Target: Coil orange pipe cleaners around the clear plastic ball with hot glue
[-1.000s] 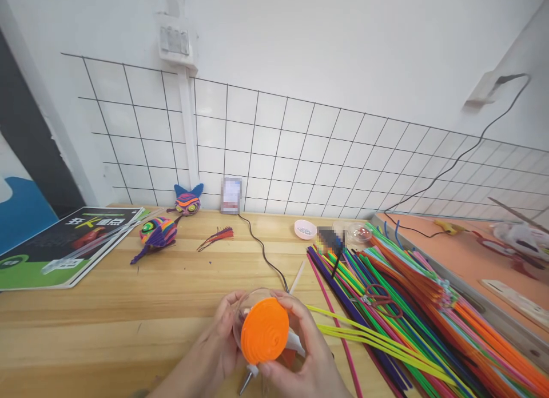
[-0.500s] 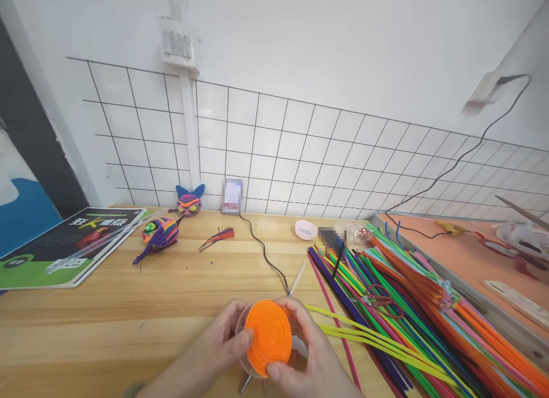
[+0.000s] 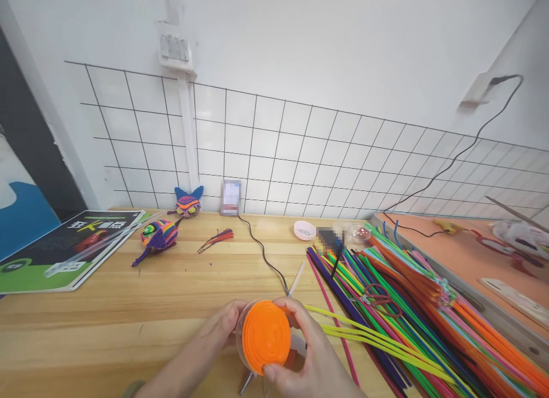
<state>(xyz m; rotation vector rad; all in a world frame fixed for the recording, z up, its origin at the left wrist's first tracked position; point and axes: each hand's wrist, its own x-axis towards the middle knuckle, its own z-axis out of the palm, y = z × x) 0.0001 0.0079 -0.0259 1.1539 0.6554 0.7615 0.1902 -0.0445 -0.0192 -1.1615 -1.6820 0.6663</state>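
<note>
Our left hand (image 3: 223, 323) cups a clear shell (image 3: 240, 342); our right hand (image 3: 306, 343) clasps its orange coiled disc (image 3: 266, 336), likely light, soft, best held by the rim.

orange disc (image 3: 266, 336): matt, ridged | tabletop (image 3: 128, 315): smooth wood | booklet (image 3: 26, 281): paper

Bright, diffuse light fills the scene; a soft shadow under the white plastic wall socket (image 3: 475, 90) suggests it comes from above. Faint shading lies beneath the striped multicoloured fuzzy figure (image 3: 159, 237). Small glints mark the clear plastic dome (image 3: 359, 233). The round, coiled orange disc (image 3: 266, 338) is so saturated that its ridges show weakly. Wide-angle distortion slants the thin black wire grid (image 3: 256, 95) and stretches the edges, where detail turns soft. Coarse pixelation masks the upright rectangular device (image 3: 231, 198).
</note>
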